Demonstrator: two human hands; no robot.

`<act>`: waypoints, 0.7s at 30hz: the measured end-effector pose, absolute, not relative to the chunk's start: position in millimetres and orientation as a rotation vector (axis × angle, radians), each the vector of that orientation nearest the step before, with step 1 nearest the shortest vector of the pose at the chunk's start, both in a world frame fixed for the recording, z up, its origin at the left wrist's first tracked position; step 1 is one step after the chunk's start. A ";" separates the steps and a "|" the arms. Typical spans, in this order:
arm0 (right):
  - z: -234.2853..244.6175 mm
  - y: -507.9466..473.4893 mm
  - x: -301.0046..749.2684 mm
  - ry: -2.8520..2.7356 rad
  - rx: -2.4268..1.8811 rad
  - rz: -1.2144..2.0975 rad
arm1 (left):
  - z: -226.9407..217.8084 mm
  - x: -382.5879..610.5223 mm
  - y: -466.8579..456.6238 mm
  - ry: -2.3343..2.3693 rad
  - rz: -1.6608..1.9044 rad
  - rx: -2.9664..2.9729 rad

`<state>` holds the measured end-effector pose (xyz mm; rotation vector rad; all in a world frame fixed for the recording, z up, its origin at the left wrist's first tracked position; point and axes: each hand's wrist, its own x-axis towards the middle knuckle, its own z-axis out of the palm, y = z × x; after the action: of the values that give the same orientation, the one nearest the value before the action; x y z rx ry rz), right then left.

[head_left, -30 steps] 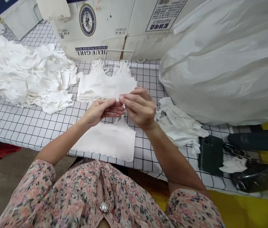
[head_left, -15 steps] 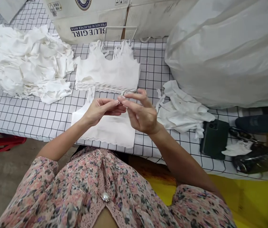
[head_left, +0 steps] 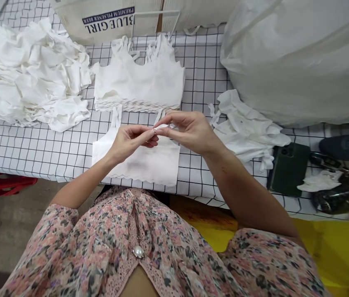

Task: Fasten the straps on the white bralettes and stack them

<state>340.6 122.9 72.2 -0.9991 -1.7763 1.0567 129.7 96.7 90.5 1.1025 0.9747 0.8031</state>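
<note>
The right hand (head_left: 191, 130) is closing its spread fingers, pinching a white strip (head_left: 161, 126)! The left hand (head_left: 127, 142) is pinching its end (fiddly work), so both are steadying it.

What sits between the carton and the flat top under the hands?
A stack of white tops and, nearer the carton, a thin white frame; head view.

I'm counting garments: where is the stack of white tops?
In the head view, the stack of white tops lies just left of upper centre, beyond the flat top, right of the crumpled pile.
</note>
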 end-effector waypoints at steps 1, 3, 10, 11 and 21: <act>72.1 120.8 340.4 -1.739 -1.015 1.070 | 87.7 130.6 96.2 0.991 0.808 1.147; 71.7 116.7 342.4 -1.697 -1.043 1.101 | 79.3 129.8 95.7 1.038 0.827 1.323; 54.4 103.6 365.2 -1.954 -1.241 1.060 | 27.1 115.3 91.1 1.181 0.611 2.156; 49.4 101.9 367.4 -2.002 -1.258 1.048 | 20.3 115.6 90.0 1.207 0.560 2.202; 19.8 103.1 366.8 -2.279 -1.273 0.815 | 0.8 125.1 85.2 1.271 0.477 2.176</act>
<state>366.8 103.1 19.8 -1.2734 -2.2790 0.8152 125.1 85.2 0.8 2.1757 1.2710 0.4771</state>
